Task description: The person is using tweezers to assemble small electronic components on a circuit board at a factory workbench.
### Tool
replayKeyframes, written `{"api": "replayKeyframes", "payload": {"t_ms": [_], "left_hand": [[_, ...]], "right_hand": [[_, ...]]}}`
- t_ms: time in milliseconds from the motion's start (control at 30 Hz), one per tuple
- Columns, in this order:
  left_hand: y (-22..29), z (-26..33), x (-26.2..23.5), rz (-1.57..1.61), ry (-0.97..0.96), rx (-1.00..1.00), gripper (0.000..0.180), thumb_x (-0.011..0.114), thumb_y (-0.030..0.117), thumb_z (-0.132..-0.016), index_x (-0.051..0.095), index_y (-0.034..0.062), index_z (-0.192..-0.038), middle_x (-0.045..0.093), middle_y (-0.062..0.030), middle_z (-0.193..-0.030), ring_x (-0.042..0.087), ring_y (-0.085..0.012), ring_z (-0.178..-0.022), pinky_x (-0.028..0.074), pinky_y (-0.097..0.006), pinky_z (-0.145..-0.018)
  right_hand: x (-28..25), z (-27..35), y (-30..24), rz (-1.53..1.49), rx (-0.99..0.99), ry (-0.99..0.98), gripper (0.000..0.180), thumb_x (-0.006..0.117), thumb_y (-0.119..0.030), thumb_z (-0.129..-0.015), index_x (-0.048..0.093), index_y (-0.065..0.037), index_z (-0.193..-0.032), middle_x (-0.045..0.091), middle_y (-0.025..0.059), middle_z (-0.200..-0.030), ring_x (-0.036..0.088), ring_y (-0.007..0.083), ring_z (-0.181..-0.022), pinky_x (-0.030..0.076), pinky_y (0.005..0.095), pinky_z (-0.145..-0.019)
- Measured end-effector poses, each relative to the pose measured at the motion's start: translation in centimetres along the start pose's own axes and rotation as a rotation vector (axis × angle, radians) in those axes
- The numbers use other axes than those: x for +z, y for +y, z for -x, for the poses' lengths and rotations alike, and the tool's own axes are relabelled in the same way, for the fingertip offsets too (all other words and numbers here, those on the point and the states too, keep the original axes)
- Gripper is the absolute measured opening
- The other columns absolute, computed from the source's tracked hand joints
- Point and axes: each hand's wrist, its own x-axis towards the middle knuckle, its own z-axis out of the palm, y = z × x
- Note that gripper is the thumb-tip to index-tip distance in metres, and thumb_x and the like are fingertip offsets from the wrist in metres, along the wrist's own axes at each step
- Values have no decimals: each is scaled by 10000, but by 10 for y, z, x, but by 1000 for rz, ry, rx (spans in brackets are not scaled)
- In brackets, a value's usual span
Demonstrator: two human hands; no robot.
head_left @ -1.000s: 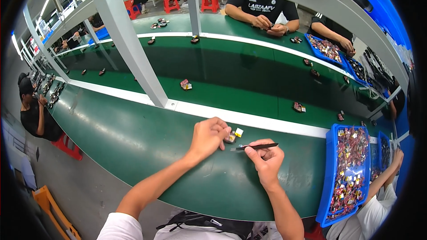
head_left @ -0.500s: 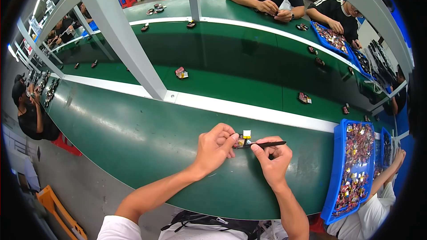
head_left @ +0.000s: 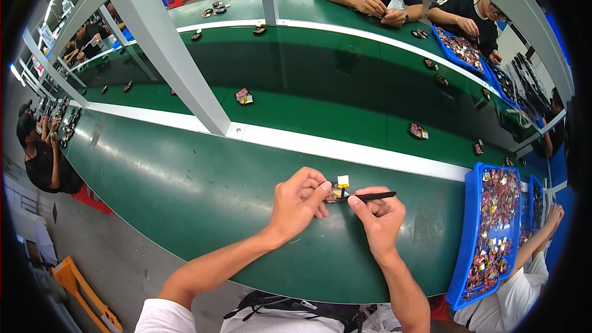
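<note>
My left hand (head_left: 300, 197) pinches a small electronic assembly (head_left: 336, 194) by its left side, just above the green bench top. The assembly has a dark casing with pinkish parts, and a small white and yellow block (head_left: 343, 181) stands out at its far side. In my right hand (head_left: 377, 214), thumb and fingers close on a slim black stick-like tool (head_left: 376, 197). Its left end reaches the assembly, next to my right thumb; the exact contact is too small to make out. My fingers hide part of the assembly.
At my right stands a blue tray (head_left: 467, 234) full of small wired parts. Beyond the white rail (head_left: 296, 148), a green belt (head_left: 320, 111) carries spaced assemblies, including a pinkish one (head_left: 244, 96). A grey post (head_left: 166, 43) rises at the left. Co-workers sit opposite and on both sides.
The assemblies on the belt have shifted a little to the left. Both my hands keep nearly the same place, and the black tool has tilted slightly.
</note>
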Motion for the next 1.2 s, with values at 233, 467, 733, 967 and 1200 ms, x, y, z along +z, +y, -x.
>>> {"api": "replayKeyframes", "payload": {"t_ms": [233,467,733,967,1200], "left_hand": [[1,2,1,44,-12,39,145,622,52,-1006,562,-50,-1090,679,-128,-820,706,-178,-613,543,-255,-494],[-1,1,2,54,-1,27,140,623,46,-1004,567,-52,-1089,687,-129,-817,700,-175,-608,542,-257,-493],[0,1,4,66,18,19,165,637,46,-995,605,-65,-1113,697,-128,-821,692,-166,-594,530,-252,-484],[3,-2,-3,36,-20,11,136,659,51,-975,670,-65,-1044,704,-94,-778,649,-118,-541,470,-233,-441],[3,-8,-15,-33,-174,-27,142,655,66,-975,688,-62,-1028,700,-85,-767,634,-102,-527,441,-230,-427]], "right_hand": [[-1,2,-7,-114,116,0,132,756,37,-885,677,40,-990,652,1,-780,496,3,-619,341,175,-530],[-2,1,-5,-141,89,-4,126,743,55,-887,670,54,-990,678,37,-813,562,24,-655,390,170,-554],[-6,1,-6,-146,121,-40,114,742,33,-889,659,23,-967,682,45,-820,592,47,-668,411,180,-556],[-7,-2,-6,-182,131,-75,132,743,61,-884,668,61,-992,699,69,-851,623,56,-714,467,180,-600],[-6,-3,-11,-171,198,-132,133,736,76,-877,667,61,-990,702,81,-872,648,72,-747,498,188,-626]]}}
